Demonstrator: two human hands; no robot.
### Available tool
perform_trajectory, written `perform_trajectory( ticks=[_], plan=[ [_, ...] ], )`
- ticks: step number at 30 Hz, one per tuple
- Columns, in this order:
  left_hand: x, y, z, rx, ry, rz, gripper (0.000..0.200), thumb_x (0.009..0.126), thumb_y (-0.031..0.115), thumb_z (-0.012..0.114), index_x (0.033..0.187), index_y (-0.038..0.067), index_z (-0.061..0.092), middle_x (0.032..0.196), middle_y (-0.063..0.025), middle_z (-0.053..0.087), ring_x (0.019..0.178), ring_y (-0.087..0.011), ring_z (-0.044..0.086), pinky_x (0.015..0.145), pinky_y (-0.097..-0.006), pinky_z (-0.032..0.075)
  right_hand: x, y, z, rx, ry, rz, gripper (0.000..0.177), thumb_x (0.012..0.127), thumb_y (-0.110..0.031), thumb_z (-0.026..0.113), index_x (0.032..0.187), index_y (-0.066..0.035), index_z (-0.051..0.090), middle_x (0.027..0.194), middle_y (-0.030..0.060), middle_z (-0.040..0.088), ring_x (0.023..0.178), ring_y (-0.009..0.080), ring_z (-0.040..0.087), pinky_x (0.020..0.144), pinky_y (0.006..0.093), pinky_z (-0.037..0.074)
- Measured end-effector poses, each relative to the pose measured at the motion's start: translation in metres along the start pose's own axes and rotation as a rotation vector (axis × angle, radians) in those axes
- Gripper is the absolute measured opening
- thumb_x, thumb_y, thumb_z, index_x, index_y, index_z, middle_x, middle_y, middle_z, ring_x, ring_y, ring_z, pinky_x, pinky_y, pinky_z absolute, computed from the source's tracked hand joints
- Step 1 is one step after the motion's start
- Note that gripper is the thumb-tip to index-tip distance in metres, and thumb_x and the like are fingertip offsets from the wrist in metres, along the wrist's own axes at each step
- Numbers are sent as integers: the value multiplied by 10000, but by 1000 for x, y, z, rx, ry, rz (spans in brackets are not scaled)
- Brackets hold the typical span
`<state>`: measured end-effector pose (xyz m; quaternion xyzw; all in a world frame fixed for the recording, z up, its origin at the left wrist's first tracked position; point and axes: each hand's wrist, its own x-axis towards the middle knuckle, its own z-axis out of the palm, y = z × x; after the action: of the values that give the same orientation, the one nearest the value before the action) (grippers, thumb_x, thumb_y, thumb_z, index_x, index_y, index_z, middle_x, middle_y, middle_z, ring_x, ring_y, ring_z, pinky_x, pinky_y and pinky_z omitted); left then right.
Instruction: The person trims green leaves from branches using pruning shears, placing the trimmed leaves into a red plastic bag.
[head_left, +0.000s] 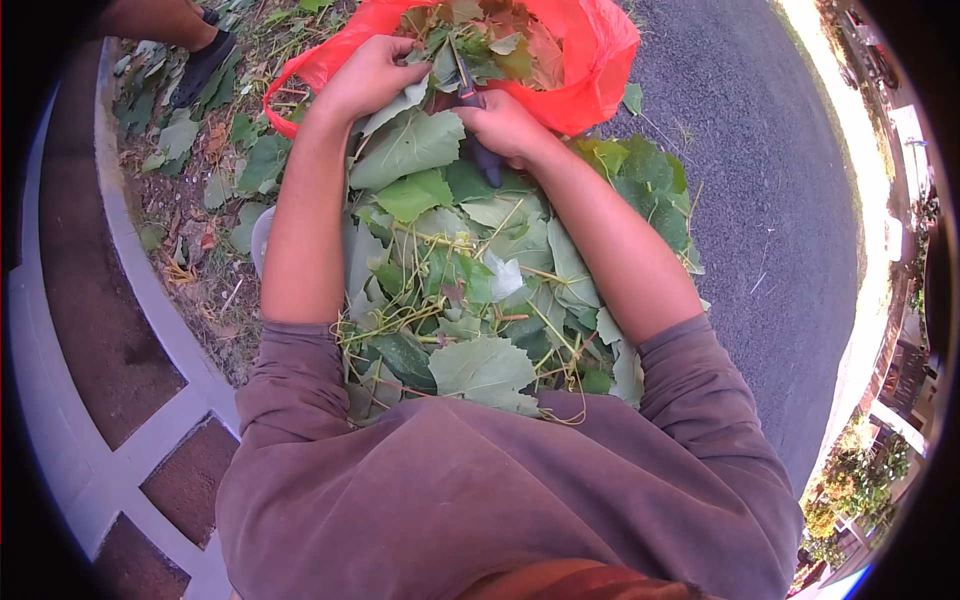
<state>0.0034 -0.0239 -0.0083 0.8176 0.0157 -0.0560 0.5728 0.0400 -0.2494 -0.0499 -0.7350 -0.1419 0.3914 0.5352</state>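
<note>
At the mouth of the red plastic bag (590,75), my left hand (375,78) pinches green leaves (435,65) between thumb and fingers. My right hand (508,128) is wrapped round a pair of dark-handled garden shears (484,160), with the narrow blades pointing up among those leaves. Inside the bag lie cut leaves, some green and some brownish. Below both hands, a heap of large lobed leaves and thin stems (470,270) fills the space between my forearms and reaches my shirt.
Dark asphalt (780,230) runs along the right. On the left, leaf-littered soil (205,240) borders a pale concrete kerb (125,220). Another person's leg and dark shoe (205,65) show at the upper left. The rim of a pale container (262,240) peeks out beside my left forearm.
</note>
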Motion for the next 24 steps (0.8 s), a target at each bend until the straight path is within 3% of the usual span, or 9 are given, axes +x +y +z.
perform_trajectory(
  ticks=[4,7,13,16,18,21,24],
  plan=[
    [-3,1,4,29,61,-15,280,962,140,683,1172,-42,716,876,-29,730,708,-66,629,642,-265,514,-3,-7,-4,-9,-22,18,253,908,-241,671,968,2,707,775,45,665,667,149,634,619,343,510],
    [-3,-2,3,-13,84,86,286,962,143,682,1176,-45,712,890,-24,731,716,-65,631,648,-261,514,-1,-4,-2,65,-26,-15,215,914,-224,679,953,-15,709,774,37,661,671,139,622,625,331,502],
    [-4,0,-3,45,118,63,280,950,129,703,1176,-37,706,953,-43,744,815,-76,651,739,-272,525,-3,-6,3,291,-84,9,169,930,-226,699,919,-57,703,765,6,646,644,135,590,615,312,494],
    [3,-9,0,-105,211,130,256,930,100,729,1140,-42,699,1001,-57,751,889,-90,672,805,-282,537,-6,-11,6,345,-76,50,213,931,-258,712,1009,-61,698,850,12,664,717,139,623,652,311,515],
    [4,-10,-5,-118,130,177,236,914,79,747,1107,-45,694,1027,-64,752,925,-105,690,838,-288,549,-6,-15,4,426,-105,138,304,932,-307,715,1123,-73,679,960,26,675,801,149,647,693,311,530],
    [3,-9,-3,-189,130,163,257,911,89,752,1125,-43,697,1018,-67,752,941,-118,698,859,-288,555,-16,-26,-2,450,-201,182,397,923,-354,722,1205,-84,652,989,30,657,839,155,656,732,301,536],
    [3,-7,-1,-67,125,116,237,940,20,708,1170,-26,675,1132,-61,742,992,-109,697,907,-267,558,-20,-27,5,523,-142,229,338,904,-350,731,1094,-79,661,915,16,638,779,145,624,703,290,513]
  ],
)
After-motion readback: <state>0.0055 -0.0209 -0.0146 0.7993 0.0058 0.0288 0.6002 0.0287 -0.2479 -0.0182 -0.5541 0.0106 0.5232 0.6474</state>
